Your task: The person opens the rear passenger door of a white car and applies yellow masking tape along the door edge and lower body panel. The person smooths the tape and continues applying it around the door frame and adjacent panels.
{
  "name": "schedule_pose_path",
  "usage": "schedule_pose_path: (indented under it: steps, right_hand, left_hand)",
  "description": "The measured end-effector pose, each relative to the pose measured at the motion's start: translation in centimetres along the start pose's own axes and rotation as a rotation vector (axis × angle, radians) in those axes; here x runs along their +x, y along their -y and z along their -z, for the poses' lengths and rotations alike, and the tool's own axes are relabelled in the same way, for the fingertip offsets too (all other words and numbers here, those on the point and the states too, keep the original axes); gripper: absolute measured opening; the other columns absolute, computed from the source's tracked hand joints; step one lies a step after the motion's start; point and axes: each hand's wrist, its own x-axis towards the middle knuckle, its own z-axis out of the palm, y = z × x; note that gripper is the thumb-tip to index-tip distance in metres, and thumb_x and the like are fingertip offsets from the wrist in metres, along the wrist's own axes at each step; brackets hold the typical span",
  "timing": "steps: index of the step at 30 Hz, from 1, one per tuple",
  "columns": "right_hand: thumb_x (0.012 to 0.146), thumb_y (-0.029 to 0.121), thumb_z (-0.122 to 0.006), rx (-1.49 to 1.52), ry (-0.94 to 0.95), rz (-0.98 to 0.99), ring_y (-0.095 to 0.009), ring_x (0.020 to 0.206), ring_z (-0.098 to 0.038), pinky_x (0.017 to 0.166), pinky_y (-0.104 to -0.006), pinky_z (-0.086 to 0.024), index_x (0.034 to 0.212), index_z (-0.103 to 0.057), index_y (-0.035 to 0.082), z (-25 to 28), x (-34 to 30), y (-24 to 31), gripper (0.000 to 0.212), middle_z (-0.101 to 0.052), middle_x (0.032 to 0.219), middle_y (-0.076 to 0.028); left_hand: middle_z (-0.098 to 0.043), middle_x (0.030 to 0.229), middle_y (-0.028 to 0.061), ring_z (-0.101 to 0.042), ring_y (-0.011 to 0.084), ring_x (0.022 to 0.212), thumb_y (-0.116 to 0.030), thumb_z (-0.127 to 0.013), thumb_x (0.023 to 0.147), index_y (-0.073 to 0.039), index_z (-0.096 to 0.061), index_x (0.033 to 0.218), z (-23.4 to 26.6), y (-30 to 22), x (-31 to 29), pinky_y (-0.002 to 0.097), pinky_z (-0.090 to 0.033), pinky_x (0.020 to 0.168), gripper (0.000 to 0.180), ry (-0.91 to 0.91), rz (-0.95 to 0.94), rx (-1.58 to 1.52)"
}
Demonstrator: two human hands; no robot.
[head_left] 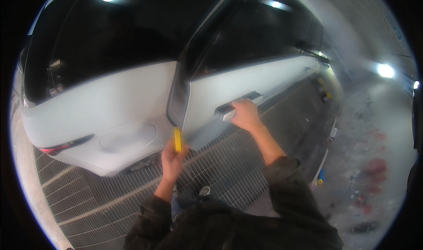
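A white car stands before me with its side toward me. My left hand is closed on a flat yellow thing, seen edge-on; it looks like a roll of tape, but I cannot be sure. It is held upright next to the lower rear corner of the door, near the round fuel flap. Out to the right, my right hand has its fingers curled at the door handle, which has a pale grip in a dark surround. The fingertips are partly hidden behind the handle.
Metal floor grating runs beneath the car and my feet. On the right, the grey floor has red stains and small scraps. A blue and yellow item lies by the grating's edge. The side mirror juts out farther ahead.
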Motion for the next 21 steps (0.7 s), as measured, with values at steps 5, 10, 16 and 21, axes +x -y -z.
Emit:
schedule_pose_path:
  steps: [5,10,16,21]
  right_hand:
    - [0.075,0.024,-0.077,-0.008,0.177,-0.086,-0.038,0.096,-0.066,0.089,-0.0477,-0.052,0.093,-0.073,0.007,-0.2,0.0,-0.8,0.025,-0.072,0.093,-0.015]
    - [0.077,0.024,-0.077,0.005,0.187,-0.075,-0.038,0.099,-0.065,0.092,-0.0473,-0.051,0.101,-0.075,0.008,0.4,-1.4,-0.6,0.028,-0.072,0.097,-0.015]
    - [0.075,0.027,-0.083,0.062,0.17,-0.015,-0.035,0.102,-0.065,0.093,-0.0466,-0.051,0.102,-0.074,0.008,2.2,-6.7,-2.0,0.034,-0.072,0.097,-0.014]
    - [0.071,0.017,-0.078,0.076,0.044,0.115,-0.034,0.091,-0.066,0.087,-0.0457,-0.051,0.083,-0.066,0.005,5.1,-12.9,-3.7,0.02,-0.067,0.083,-0.013]
  left_hand:
    - [-0.06,0.087,-0.0029,-0.052,0.0059,0.077,-0.009,-0.072,0.094,0.001,-0.063,0.124,-0.2,-0.1,-0.2,0.0231,-0.045,0.069,0.032,-0.02,0.008,0.106]
    - [-0.063,0.085,-0.0005,-0.056,0.0068,0.077,-0.013,-0.074,0.093,0.0,-0.064,0.13,-1.2,0.5,-2.0,0.0246,-0.048,0.071,0.041,-0.079,-0.024,0.052]
    - [-0.06,0.093,-0.0013,-0.052,0.0072,0.082,-0.009,-0.071,0.093,0.002,-0.062,0.131,-3.5,0.1,-7.1,0.0233,-0.043,0.074,0.04,-0.064,0.017,0.138]
    - [-0.065,0.1,0.0029,-0.06,0.0124,0.09,-0.011,-0.069,0.09,0.002,-0.064,0.123,-6.3,1.3,-13.2,0.0265,-0.049,0.081,0.036,-0.03,0.065,-0.075]
